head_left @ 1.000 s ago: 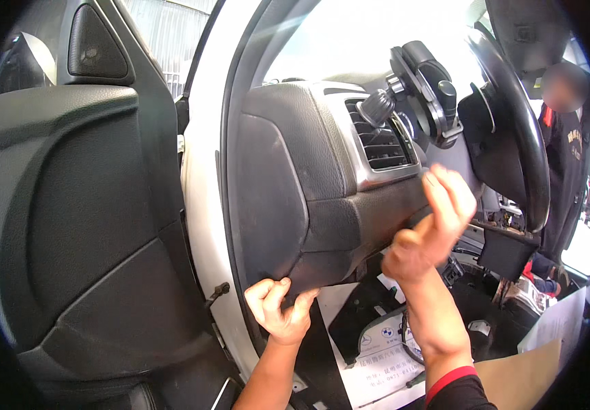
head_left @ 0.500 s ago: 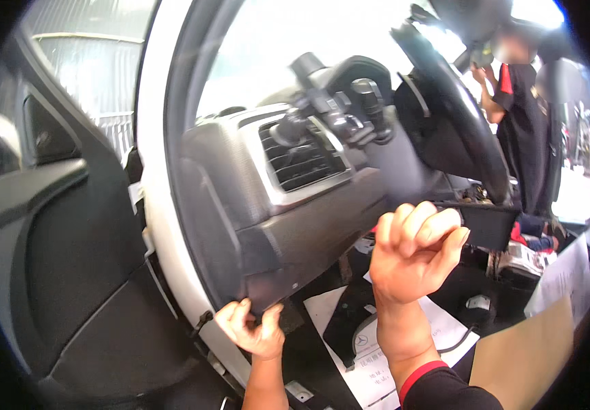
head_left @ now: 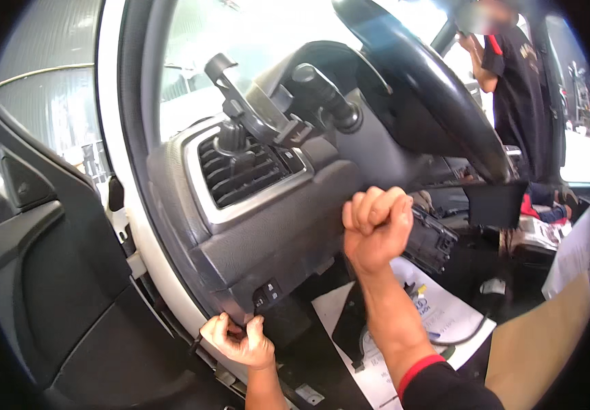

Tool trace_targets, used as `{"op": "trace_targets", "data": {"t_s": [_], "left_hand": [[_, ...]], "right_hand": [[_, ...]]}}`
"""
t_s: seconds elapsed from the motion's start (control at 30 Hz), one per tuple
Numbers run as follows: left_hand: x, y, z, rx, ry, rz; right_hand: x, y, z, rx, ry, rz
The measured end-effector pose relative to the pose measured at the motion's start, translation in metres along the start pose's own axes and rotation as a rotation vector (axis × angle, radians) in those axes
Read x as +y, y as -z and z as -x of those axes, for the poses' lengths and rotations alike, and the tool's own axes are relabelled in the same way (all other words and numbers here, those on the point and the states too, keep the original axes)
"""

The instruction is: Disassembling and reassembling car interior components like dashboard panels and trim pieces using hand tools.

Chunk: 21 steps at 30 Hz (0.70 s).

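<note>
The grey lower dashboard panel point(head_left: 267, 256) runs under a silver-framed air vent point(head_left: 247, 174). At its lower left corner, beside a small black switch block point(head_left: 265, 292), my left hand point(head_left: 242, 342) pinches the panel's bottom edge between thumb and curled fingers. My right hand point(head_left: 378, 225) is a raised fist at the panel's right end, below the steering column. Nothing shows in the fist; whether it touches the panel I cannot tell. A phone holder point(head_left: 257, 116) is clipped to the vent. The black steering wheel point(head_left: 425, 75) rises at the upper right.
The open car door point(head_left: 56, 294) and white door frame point(head_left: 146, 253) stand left. White printed paper point(head_left: 456, 307) covers the footwell, with a pedal and cable over it. Brown cardboard point(head_left: 538, 342) lies at the right. Another person in dark clothes point(head_left: 524, 102) stands beyond the far side.
My view has shifted, so the dashboard sits further left. My right fist has closed tighter and come nearer the panel's right end. My left hand stays at the lower corner.
</note>
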<state>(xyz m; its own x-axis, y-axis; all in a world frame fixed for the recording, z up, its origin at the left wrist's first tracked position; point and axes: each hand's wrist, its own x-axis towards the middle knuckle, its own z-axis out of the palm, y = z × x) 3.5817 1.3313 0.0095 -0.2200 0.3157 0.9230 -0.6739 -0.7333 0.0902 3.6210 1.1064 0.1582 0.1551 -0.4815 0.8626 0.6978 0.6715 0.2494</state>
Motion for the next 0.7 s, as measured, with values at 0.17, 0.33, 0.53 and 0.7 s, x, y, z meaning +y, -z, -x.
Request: {"op": "trace_targets", "data": {"t_s": [0.17,0.33,0.53,0.7], "left_hand": [[-0.001,0.010,-0.001,0.015,-0.001,-0.036],[-0.004,0.004,0.003,0.000,0.004,-0.023],[-0.024,0.013,0.013,0.063,0.031,-0.039],[-0.035,0.024,0.037,0.025,0.307,-0.040]], "right_hand": [[-0.032,-0.027,0.008,-0.067,-0.057,-0.008],[-0.092,-0.073,0.033,-0.581,-0.112,-0.047],[-0.007,-0.103,0.061,-0.556,-0.061,0.164],[-0.002,-0.068,0.126,-0.939,-0.095,0.283]]}}
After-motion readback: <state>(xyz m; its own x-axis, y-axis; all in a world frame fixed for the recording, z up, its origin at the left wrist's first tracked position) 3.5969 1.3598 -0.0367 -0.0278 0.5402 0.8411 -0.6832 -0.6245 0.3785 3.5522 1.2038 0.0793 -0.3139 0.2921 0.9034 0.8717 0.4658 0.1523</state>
